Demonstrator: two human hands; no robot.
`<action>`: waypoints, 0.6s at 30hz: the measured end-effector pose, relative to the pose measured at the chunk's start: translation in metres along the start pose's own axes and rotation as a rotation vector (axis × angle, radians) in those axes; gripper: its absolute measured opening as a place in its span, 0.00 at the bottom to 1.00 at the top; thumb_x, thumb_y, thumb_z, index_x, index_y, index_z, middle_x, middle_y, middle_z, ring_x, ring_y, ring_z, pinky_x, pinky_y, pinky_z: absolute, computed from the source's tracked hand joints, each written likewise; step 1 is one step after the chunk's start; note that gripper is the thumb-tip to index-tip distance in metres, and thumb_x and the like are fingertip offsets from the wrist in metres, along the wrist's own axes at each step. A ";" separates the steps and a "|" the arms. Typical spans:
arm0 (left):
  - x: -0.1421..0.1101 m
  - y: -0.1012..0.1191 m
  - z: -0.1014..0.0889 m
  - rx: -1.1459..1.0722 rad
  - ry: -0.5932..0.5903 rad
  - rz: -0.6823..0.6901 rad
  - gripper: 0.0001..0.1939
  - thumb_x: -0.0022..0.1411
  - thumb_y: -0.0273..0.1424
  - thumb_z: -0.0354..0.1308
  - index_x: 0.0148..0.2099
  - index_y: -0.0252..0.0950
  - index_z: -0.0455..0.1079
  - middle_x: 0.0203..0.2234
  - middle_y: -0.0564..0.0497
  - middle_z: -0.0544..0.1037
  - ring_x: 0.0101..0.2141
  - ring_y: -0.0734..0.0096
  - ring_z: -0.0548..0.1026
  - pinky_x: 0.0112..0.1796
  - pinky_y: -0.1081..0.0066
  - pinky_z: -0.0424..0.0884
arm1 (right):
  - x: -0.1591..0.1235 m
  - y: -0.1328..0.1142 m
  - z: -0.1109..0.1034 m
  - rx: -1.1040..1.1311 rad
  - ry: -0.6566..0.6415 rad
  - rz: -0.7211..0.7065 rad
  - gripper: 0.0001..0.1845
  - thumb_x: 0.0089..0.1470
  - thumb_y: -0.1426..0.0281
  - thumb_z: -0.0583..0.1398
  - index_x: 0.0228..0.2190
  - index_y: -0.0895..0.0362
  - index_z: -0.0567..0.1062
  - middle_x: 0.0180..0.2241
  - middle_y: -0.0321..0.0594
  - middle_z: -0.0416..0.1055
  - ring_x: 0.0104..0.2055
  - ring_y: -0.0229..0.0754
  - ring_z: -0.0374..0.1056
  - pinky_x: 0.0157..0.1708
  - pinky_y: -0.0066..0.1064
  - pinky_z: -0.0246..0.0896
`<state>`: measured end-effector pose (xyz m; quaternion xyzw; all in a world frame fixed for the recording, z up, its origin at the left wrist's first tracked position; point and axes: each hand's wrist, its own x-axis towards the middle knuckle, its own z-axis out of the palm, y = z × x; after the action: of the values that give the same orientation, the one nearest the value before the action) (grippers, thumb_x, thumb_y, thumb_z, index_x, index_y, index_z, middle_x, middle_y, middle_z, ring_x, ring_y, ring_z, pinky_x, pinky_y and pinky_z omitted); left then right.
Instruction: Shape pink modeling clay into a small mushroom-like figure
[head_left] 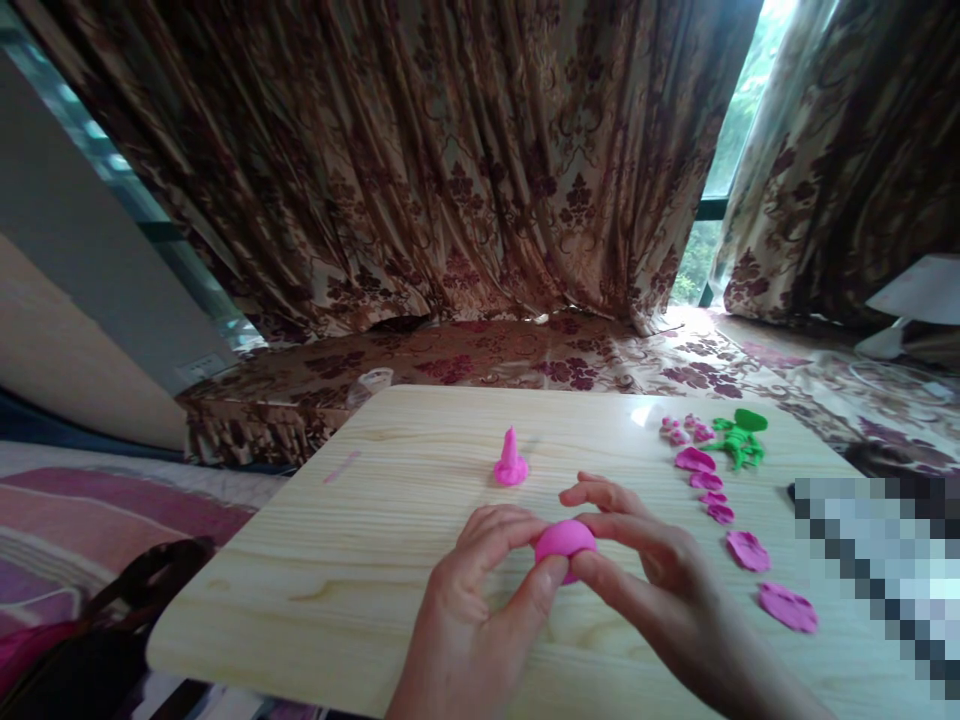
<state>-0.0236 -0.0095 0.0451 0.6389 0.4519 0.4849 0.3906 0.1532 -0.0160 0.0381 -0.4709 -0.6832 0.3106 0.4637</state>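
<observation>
Left hand (459,592) and right hand (673,565) pinch a pink lump (565,538) between them, nearer and right of an upright pink cone (511,462).

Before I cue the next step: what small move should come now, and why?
Probably a gentle pinch to thin the pink piece's edge: the left hand and right hand both grip it between thumb and finger, and its top looks rounded, unlike the flat pink piece nearest on the right.
</observation>
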 end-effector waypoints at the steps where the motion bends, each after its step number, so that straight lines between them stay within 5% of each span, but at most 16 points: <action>1: 0.001 -0.002 -0.002 -0.038 -0.036 -0.066 0.07 0.57 0.33 0.60 0.39 0.41 0.76 0.37 0.50 0.79 0.42 0.60 0.74 0.49 0.61 0.65 | -0.001 0.003 -0.003 0.023 -0.037 0.071 0.16 0.54 0.63 0.60 0.45 0.49 0.76 0.53 0.43 0.68 0.60 0.51 0.59 0.58 0.50 0.54; 5: 0.005 -0.002 -0.007 -0.105 -0.097 -0.154 0.10 0.59 0.34 0.58 0.43 0.40 0.74 0.40 0.50 0.79 0.44 0.62 0.74 0.49 0.65 0.64 | -0.003 0.007 -0.005 0.085 -0.052 0.156 0.22 0.53 0.60 0.61 0.50 0.48 0.71 0.58 0.43 0.62 0.63 0.51 0.53 0.60 0.51 0.49; 10: 0.003 0.001 -0.002 -0.099 -0.166 -0.104 0.08 0.59 0.33 0.59 0.42 0.41 0.74 0.41 0.51 0.77 0.47 0.61 0.72 0.50 0.65 0.63 | -0.001 -0.002 0.007 0.142 0.019 0.049 0.10 0.50 0.64 0.64 0.37 0.52 0.78 0.52 0.43 0.68 0.60 0.49 0.58 0.60 0.46 0.51; 14: 0.002 -0.002 0.002 -0.052 -0.076 -0.129 0.15 0.54 0.32 0.63 0.46 0.42 0.72 0.42 0.51 0.77 0.48 0.59 0.72 0.51 0.63 0.62 | 0.002 -0.007 0.007 0.123 0.017 0.070 0.06 0.52 0.66 0.62 0.34 0.52 0.78 0.49 0.42 0.70 0.59 0.48 0.59 0.61 0.47 0.49; 18: 0.004 -0.001 0.001 0.002 -0.168 -0.099 0.07 0.58 0.34 0.59 0.39 0.40 0.73 0.40 0.52 0.78 0.45 0.62 0.73 0.49 0.65 0.64 | 0.002 -0.006 0.004 0.126 0.016 0.054 0.06 0.53 0.66 0.61 0.34 0.52 0.78 0.47 0.41 0.71 0.58 0.48 0.60 0.61 0.47 0.50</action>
<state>-0.0221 -0.0053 0.0446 0.6546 0.4489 0.4094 0.4499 0.1475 -0.0168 0.0427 -0.4618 -0.6456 0.3615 0.4892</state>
